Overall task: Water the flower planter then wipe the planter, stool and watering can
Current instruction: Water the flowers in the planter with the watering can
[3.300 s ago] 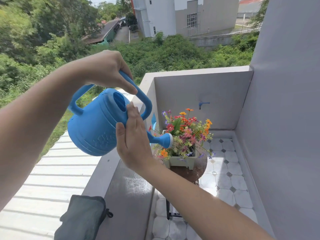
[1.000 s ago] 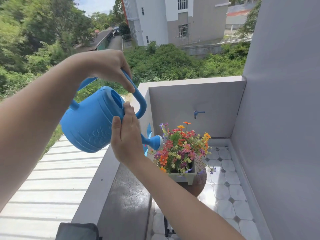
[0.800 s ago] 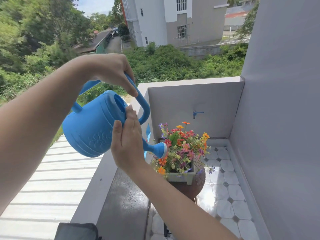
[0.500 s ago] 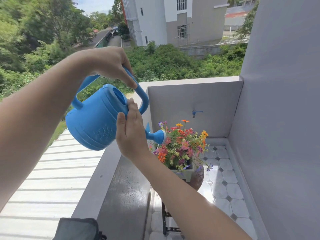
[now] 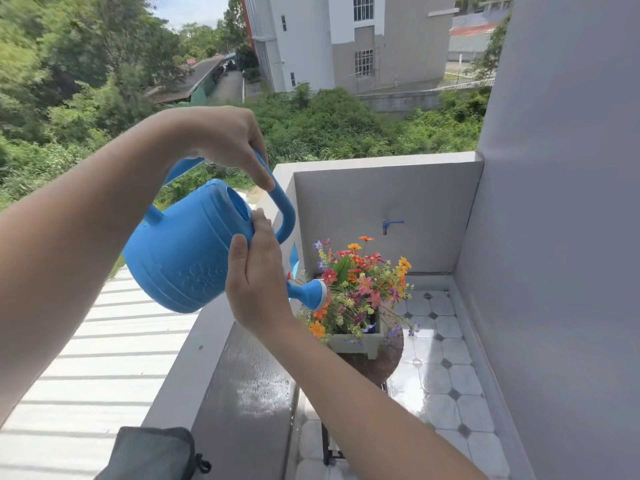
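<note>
meanwhile the left hand (image 5: 221, 140) is gripping the handle of the blue plastic watering can (image 5: 187, 251) at frame centre, the right hand (image 5: 256, 278) pressing flat on its side. tilting further risks splashing past the pale rectangular flower planter (image 5: 360, 342) onto the round brown stool (image 5: 384, 362).

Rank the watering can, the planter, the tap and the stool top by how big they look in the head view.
1. Watering can, much nearer the camera, so its lead is partly perspective.
2. Stool top and planter: both partly hidden, too close to rank.
3. Tap, smallest and farthest.
</note>
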The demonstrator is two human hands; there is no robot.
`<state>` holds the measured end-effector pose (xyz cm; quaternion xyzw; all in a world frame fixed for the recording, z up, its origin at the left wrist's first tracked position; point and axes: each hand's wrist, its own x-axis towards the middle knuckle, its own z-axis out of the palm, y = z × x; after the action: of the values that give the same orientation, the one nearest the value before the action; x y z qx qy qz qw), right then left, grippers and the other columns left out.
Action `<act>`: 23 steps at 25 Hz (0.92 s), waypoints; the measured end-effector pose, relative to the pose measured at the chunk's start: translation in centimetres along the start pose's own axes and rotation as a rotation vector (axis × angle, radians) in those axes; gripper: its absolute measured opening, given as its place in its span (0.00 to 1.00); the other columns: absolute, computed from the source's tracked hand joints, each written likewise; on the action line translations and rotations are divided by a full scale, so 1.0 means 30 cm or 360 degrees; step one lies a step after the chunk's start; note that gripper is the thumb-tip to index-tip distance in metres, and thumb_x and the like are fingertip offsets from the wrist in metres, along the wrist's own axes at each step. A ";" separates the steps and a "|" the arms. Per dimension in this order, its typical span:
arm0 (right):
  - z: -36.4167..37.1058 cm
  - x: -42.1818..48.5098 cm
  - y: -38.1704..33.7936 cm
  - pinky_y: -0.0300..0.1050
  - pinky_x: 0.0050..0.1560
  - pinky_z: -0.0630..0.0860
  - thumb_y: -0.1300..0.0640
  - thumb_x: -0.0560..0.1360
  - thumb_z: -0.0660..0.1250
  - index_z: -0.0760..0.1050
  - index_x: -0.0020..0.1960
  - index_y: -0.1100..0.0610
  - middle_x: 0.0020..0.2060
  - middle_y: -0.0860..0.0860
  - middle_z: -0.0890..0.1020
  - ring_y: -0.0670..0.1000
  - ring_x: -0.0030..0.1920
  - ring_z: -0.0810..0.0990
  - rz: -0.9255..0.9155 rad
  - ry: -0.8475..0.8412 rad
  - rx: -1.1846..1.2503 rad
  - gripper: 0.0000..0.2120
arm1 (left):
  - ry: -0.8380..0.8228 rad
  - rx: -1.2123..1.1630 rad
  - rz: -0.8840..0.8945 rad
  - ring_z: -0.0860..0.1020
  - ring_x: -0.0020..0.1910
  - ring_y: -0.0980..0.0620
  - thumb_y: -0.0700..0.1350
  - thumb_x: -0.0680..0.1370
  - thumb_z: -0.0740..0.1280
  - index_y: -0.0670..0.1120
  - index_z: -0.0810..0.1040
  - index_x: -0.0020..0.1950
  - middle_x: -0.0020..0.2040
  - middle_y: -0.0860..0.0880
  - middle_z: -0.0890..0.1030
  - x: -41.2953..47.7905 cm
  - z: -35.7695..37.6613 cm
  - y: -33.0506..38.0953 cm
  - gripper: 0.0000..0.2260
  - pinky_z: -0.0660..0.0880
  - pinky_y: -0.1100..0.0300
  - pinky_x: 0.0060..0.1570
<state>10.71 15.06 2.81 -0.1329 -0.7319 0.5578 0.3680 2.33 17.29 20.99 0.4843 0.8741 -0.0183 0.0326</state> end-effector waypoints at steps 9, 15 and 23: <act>-0.027 0.062 -0.013 0.54 0.74 0.56 0.49 0.80 0.47 0.52 0.75 0.58 0.74 0.54 0.59 0.51 0.74 0.55 -0.0067 -0.0083 -0.0056 0.26 | 0.0147 -0.0014 -0.0070 0.73 0.35 0.50 0.58 0.66 0.75 0.54 0.83 0.38 0.34 0.49 0.79 -0.005 -0.035 -0.033 0.09 0.66 0.57 0.34; -0.015 0.006 -0.005 0.49 0.75 0.54 0.49 0.80 0.47 0.51 0.75 0.59 0.75 0.52 0.59 0.50 0.75 0.54 -0.0033 -0.0138 -0.0022 0.26 | -0.0011 0.0051 -0.0076 0.73 0.36 0.51 0.59 0.65 0.75 0.55 0.83 0.37 0.36 0.50 0.80 0.002 -0.003 -0.018 0.09 0.67 0.57 0.35; -0.087 0.082 0.036 0.54 0.74 0.55 0.50 0.80 0.48 0.54 0.74 0.59 0.74 0.55 0.61 0.53 0.74 0.56 -0.0113 -0.0031 -0.0228 0.25 | 0.0227 -0.0219 -0.0126 0.71 0.34 0.52 0.57 0.67 0.75 0.52 0.83 0.41 0.33 0.50 0.77 0.011 0.013 -0.018 0.10 0.66 0.59 0.32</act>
<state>10.56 18.78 3.06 -0.1273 -0.7778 0.4919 0.3700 1.73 17.25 20.59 0.4459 0.8919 0.0750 0.0026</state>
